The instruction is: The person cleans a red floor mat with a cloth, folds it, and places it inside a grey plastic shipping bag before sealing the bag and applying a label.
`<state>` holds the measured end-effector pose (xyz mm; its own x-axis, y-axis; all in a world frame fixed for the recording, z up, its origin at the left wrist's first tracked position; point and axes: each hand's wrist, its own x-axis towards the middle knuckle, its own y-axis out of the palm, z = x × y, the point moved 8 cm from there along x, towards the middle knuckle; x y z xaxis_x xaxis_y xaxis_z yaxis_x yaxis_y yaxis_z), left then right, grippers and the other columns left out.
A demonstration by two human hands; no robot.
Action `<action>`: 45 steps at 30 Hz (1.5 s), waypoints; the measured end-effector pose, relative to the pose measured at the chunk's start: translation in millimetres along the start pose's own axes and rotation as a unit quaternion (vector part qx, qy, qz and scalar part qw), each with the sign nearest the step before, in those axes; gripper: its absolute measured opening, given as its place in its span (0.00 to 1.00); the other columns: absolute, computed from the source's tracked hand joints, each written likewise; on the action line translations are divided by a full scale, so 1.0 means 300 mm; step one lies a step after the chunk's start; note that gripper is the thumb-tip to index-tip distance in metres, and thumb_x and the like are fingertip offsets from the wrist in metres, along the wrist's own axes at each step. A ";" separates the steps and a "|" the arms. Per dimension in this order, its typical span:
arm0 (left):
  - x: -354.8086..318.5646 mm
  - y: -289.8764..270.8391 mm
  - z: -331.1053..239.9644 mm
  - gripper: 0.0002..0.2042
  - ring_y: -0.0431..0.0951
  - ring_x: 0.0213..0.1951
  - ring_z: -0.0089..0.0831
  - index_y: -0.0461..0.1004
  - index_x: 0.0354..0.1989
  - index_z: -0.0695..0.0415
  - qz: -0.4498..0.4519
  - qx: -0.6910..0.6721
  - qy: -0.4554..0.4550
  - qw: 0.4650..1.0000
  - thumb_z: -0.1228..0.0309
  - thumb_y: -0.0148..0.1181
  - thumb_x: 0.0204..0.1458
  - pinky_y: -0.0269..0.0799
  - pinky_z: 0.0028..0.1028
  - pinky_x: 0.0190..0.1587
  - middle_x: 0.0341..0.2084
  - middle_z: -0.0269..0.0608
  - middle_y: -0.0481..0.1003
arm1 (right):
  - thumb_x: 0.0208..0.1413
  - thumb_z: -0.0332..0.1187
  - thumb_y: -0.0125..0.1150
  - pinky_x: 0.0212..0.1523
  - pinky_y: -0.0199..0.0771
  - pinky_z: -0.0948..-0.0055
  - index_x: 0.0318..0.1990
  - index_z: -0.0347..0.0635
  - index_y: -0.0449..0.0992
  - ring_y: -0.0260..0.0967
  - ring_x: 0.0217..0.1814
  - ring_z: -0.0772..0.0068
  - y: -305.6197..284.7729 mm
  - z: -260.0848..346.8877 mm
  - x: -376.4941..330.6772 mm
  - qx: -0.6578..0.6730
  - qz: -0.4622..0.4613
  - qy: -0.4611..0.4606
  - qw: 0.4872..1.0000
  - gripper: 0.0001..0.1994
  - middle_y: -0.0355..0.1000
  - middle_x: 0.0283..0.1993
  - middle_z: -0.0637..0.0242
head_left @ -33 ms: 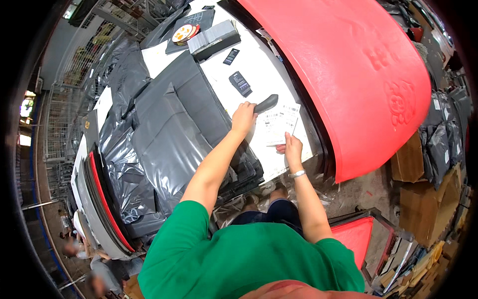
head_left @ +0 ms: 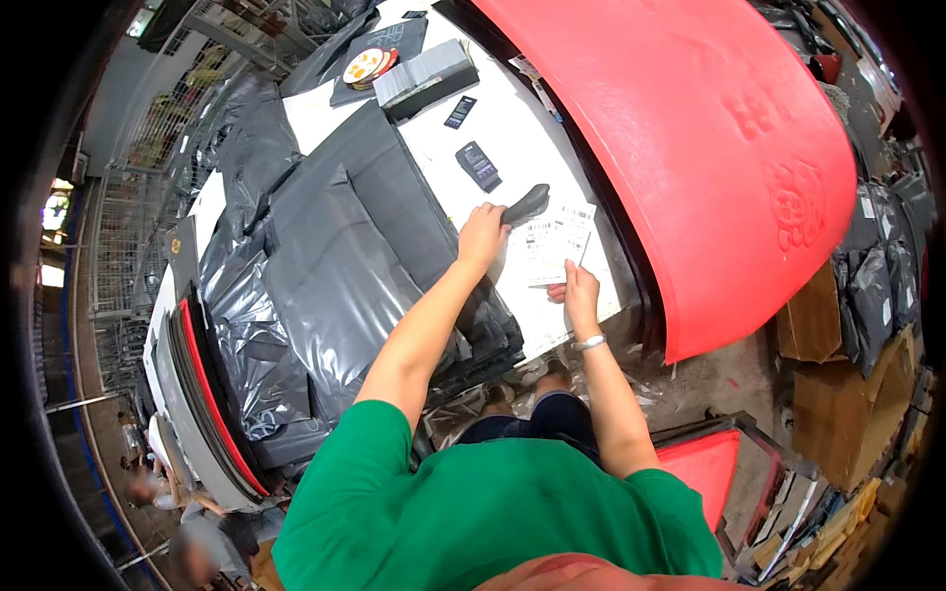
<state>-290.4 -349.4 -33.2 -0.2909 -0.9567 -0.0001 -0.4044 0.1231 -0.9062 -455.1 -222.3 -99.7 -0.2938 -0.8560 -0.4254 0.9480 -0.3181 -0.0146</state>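
Note:
My left hand has its fingers closed around the near end of a dark, elongated piece with a rounded tip. What exactly this piece is, I cannot make out. A white sheet of printed labels is pinched at its lower edge by my right hand, which wears a silver bracelet. The sheet and the dark piece lie close together over the white tabletop. Left of my left forearm rest large grey plastic bags, stacked flat.
A big red embossed mat curves along the right of the table. Farther back are a grey box of cards, black tags and round food-patterned pieces. Cardboard boxes stand at the right; people are at lower left.

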 end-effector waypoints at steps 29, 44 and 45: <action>-0.934 -0.613 0.070 0.06 0.70 0.24 0.16 0.76 0.33 0.63 -0.088 -0.622 -0.177 0.758 0.74 0.58 0.49 0.65 0.16 0.28 0.25 0.36 0.77 | 0.60 0.33 0.47 0.30 0.71 0.79 0.42 0.28 0.70 0.70 0.27 0.74 0.481 0.483 -0.732 0.090 0.361 -0.034 0.927 0.13 0.73 0.33 0.55; -1.387 -0.644 0.284 0.02 0.63 0.20 0.17 0.66 0.28 0.56 -0.243 -0.917 -0.027 0.315 0.74 0.52 0.47 0.58 0.17 0.22 0.22 0.29 0.65 | 0.60 0.33 0.47 0.35 0.71 0.78 0.34 0.37 0.71 0.71 0.34 0.75 0.705 0.444 -0.549 0.227 0.271 0.079 0.932 0.09 0.73 0.32 0.65; -1.472 -0.627 0.368 0.03 0.62 0.20 0.17 0.65 0.29 0.55 -0.294 -0.909 -0.032 0.294 0.73 0.51 0.47 0.57 0.18 0.21 0.23 0.30 0.64 | 0.60 0.32 0.46 0.34 0.70 0.79 0.34 0.38 0.70 0.71 0.34 0.76 0.671 0.543 -0.513 0.253 0.234 -0.029 0.938 0.09 0.73 0.32 0.64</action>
<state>9.7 20.9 90.6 0.2856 -0.9494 -0.1306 -0.1814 -0.1873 0.9654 -238.9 -220.9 110.2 0.1207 -0.9664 -0.2269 0.7993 -0.0409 0.5995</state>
